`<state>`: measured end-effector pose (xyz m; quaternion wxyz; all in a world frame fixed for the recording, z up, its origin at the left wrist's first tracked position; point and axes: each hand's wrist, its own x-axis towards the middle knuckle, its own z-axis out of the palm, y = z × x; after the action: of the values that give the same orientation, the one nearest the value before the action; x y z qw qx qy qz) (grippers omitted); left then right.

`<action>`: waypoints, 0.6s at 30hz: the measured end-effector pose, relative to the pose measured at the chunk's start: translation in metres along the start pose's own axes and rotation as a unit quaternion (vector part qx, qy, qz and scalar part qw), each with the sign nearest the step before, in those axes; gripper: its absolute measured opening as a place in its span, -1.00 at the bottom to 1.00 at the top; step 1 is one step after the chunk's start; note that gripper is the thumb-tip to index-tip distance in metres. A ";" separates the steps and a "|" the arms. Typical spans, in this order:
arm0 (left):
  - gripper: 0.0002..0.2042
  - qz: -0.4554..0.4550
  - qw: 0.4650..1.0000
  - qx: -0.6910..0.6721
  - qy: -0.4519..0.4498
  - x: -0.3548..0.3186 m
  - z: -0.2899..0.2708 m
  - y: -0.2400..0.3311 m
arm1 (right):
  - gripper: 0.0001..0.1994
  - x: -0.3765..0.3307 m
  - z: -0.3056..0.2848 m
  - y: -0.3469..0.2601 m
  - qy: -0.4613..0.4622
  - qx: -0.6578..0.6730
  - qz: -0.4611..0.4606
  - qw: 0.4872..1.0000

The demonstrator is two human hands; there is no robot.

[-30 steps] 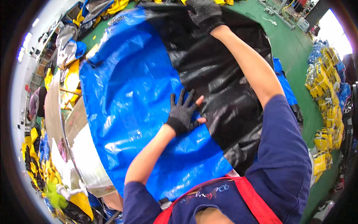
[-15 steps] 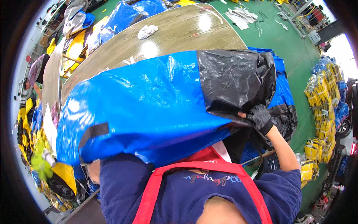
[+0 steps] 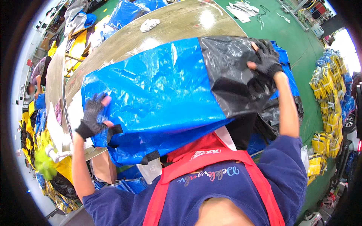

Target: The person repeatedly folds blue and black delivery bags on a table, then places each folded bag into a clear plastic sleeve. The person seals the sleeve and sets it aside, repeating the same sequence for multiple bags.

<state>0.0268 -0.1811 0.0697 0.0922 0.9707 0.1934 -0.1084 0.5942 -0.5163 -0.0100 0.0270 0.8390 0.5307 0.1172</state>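
Observation:
A large bag (image 3: 158, 86) of shiny blue woven plastic, with a black section at its right end, lies spread over the table in front of me. Short black straps (image 3: 151, 157) hang at its near left edge. My left hand (image 3: 93, 115), in a black fingertip-less glove, rests on the bag's left end with its fingers spread. On the black section lies my right hand (image 3: 266, 60), gloved alike, its fingers apart and pressing on the sheet. Beneath the bag's right end, more blue and black material (image 3: 290, 105) shows.
The wood-patterned table (image 3: 181, 22) carries a crumpled white scrap (image 3: 150, 25). A small green fan (image 3: 42, 165) blurs at the left. Yellow bundles (image 3: 326, 101) are stacked on the green floor at the right. Another person (image 3: 39, 73) bends at the far left.
My left hand has come out from under the bag onto its top. My right hand let go of the black edge and moved up, flat. The bag now lies flatter.

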 end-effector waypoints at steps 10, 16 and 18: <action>-0.30 -0.047 0.984 -0.132 0.112 -0.002 0.104 0.067 | -0.27 0.035 0.022 -0.039 -0.118 0.009 0.141 0.983; -0.31 0.172 0.984 -0.041 -0.009 0.058 0.119 0.152 | -0.19 -0.032 -0.023 -0.149 -0.064 0.148 -0.211 0.964; -0.36 0.210 0.971 -0.098 -0.055 0.071 0.107 0.152 | -0.17 -0.046 0.003 -0.140 -0.084 0.105 -0.189 0.973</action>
<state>0.1317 -0.3174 -0.0298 0.2181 0.9684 -0.0108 -0.1203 0.4520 -0.4959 -0.0442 0.0047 0.7287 0.6846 -0.0170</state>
